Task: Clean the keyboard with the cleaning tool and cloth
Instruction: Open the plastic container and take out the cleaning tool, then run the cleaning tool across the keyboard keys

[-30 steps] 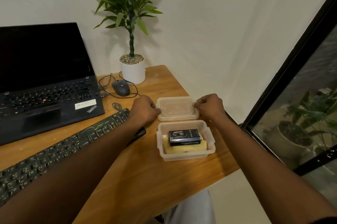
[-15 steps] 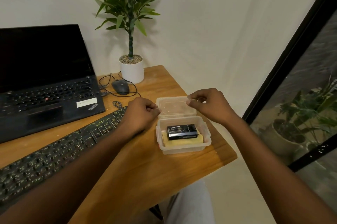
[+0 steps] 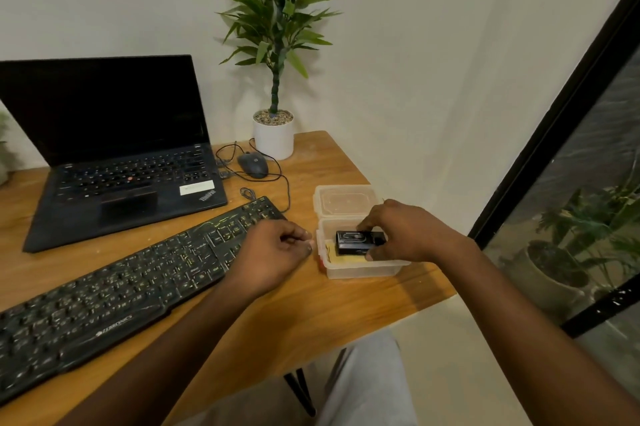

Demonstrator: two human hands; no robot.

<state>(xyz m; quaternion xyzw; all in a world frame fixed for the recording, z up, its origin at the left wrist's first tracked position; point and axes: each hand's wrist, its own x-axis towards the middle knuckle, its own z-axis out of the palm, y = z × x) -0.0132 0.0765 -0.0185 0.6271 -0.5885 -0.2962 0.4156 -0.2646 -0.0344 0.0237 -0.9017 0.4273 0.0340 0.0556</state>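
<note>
While the box [image 3: 363,269] stands open on the desk [image 3: 311,314], the tool [image 3: 356,242] lies inside it. The tool rests on top of the yellow cloth [image 3: 332,252] that covers the box floor. The tool is a flat, black, rectangular body with a light marking on its upper face.

Right hand [image 3: 412,231]: reaches into the box from the right. The fingers curl over the far edge of the tool and the thumb [image 3: 371,256] presses its near edge, so the tool is pinched between them. Whether the tool is lifted clear of the cloth cannot be determined.

Left hand [image 3: 273,252]: positioned just left of the box. The fingers are curled, with the thumb against the fingertips, close to the left wall of the box. Contact with that wall cannot be confirmed. The two hands are apart, with the left wall between them.

Lid [image 3: 346,200]: lies flat directly behind the box, against its far rim.

Keyboard [image 3: 121,290]: black, set diagonally, running left from the box. Its right end is near the box, under the left hand.

Laptop [image 3: 121,162]: open, screen dark, behind and left of the box.

Mouse [image 3: 253,164] and plant [image 3: 273,134]: behind and left of the box, the plant farther back.
</note>
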